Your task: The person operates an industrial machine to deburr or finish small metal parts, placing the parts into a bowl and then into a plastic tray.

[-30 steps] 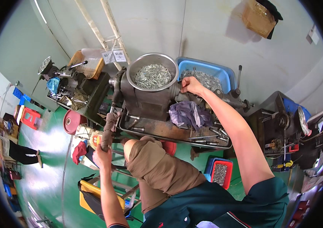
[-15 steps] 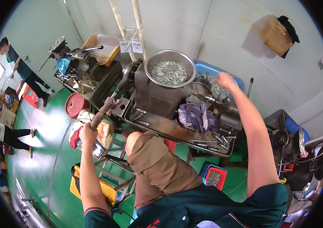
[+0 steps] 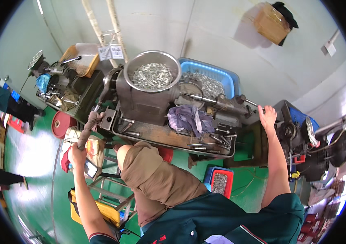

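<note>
My left hand (image 3: 77, 157) is closed round the end of a cloth-wrapped lever (image 3: 86, 134) on the left of a bench machine (image 3: 140, 103). My right hand (image 3: 267, 118) has its fingers stretched out and apart, at the tip of a thin metal lever (image 3: 251, 102) on the machine's right end. A steel bowl (image 3: 177, 81) full of small metal pins (image 3: 152, 76) stands on top of the machine. Behind it sits a blue basket (image 3: 232, 77) with more small metal parts (image 3: 205, 84). A crumpled purple-grey cloth (image 3: 189, 120) lies in front of the spindle.
Metal tools (image 3: 217, 140) lie on the machine's tray (image 3: 160, 140). A red bin (image 3: 230, 179) of small parts stands on the floor. Another machine (image 3: 299, 134) is at the right, and a smaller bench machine (image 3: 65, 77) at the left. A person (image 3: 8, 101) stands far left.
My right hand has moved from over the blue basket to the lever's tip. That lever has swung from upright to slanting right. My left hand keeps its grip. The view has shifted rightward.
</note>
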Available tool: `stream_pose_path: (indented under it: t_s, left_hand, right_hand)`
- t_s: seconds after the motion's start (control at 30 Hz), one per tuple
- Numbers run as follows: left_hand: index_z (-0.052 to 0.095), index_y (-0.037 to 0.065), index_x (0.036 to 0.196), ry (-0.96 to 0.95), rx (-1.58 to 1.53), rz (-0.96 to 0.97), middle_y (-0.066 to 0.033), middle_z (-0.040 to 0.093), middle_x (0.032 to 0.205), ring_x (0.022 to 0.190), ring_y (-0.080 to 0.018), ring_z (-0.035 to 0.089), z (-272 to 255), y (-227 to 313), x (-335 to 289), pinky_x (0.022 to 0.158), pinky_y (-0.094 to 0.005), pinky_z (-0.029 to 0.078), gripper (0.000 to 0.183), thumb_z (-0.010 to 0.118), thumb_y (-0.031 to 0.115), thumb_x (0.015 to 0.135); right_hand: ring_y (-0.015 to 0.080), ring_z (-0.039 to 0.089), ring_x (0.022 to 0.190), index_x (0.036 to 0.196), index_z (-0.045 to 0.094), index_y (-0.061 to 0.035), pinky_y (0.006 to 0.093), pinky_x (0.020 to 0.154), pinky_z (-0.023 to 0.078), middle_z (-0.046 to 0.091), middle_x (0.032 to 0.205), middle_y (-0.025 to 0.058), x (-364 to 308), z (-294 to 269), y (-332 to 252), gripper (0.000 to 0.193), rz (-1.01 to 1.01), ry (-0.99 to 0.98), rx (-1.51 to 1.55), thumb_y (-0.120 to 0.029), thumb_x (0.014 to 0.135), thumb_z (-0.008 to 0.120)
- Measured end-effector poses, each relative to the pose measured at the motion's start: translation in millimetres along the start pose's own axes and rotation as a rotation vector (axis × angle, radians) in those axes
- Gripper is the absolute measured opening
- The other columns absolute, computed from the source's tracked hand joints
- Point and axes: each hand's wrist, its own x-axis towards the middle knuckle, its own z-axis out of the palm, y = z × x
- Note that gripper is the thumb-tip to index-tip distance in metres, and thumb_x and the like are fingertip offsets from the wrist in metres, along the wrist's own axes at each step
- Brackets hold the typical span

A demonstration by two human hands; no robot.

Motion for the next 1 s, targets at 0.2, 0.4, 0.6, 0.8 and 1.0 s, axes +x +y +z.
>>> stream_pose_path:
  t_s: [0.2,0.4,0.6,0.8,1.0]
  left_hand:
    - [0.056,0.004,0.074,0.042,-0.008,0.073,-0.0171,0.057,0.067,0.065,-0.0344,0.055,10,1,2,0.058,-0.0400,0.043,0.018,0.060,0.016,0.062]
    - [0.056,0.004,0.075,0.046,0.009,0.081,-0.0168,0.057,0.066,0.064,-0.0342,0.055,7,3,-1,0.057,-0.0402,0.043,0.018,0.060,0.015,0.062]
    - [0.057,0.002,0.084,-0.003,0.002,0.066,-0.0201,0.058,0.074,0.072,-0.0364,0.055,8,-2,0,0.063,-0.0409,0.043,0.024,0.059,0.016,0.064]
    - [0.057,0.000,0.087,-0.031,-0.026,0.056,-0.0219,0.057,0.074,0.073,-0.0365,0.055,7,2,2,0.064,-0.0405,0.044,0.027,0.060,0.014,0.063]
    - [0.057,-0.001,0.091,-0.012,-0.015,0.045,-0.0217,0.058,0.076,0.074,-0.0361,0.056,9,6,0,0.065,-0.0397,0.044,0.031,0.059,0.013,0.063]
  right_hand:
    - [0.0389,0.053,0.060,0.057,0.053,-0.0002,0.0438,0.057,0.042,0.054,0.058,0.0208,-27,-21,2,0.056,-0.011,0.009,0.035,-0.053,0.076,0.046]
    - [0.0382,0.055,0.063,0.059,0.054,-0.0004,0.0437,0.059,0.042,0.055,0.061,0.0212,-34,-23,-3,0.056,-0.007,0.004,0.006,-0.053,0.076,0.046]
    - [0.0380,0.055,0.065,0.059,0.055,-0.0004,0.0441,0.060,0.042,0.056,0.062,0.0211,-36,-25,-8,0.057,0.017,-0.018,-0.005,-0.054,0.076,0.045]
    - [0.0385,0.055,0.064,0.060,0.055,-0.0001,0.0447,0.060,0.042,0.055,0.062,0.0221,-36,-27,-8,0.058,0.030,-0.017,-0.013,-0.054,0.077,0.043]
    - [0.0386,0.055,0.067,0.061,0.055,-0.0002,0.0450,0.062,0.042,0.056,0.064,0.0221,-37,-31,-12,0.058,0.046,-0.025,-0.024,-0.055,0.077,0.042]
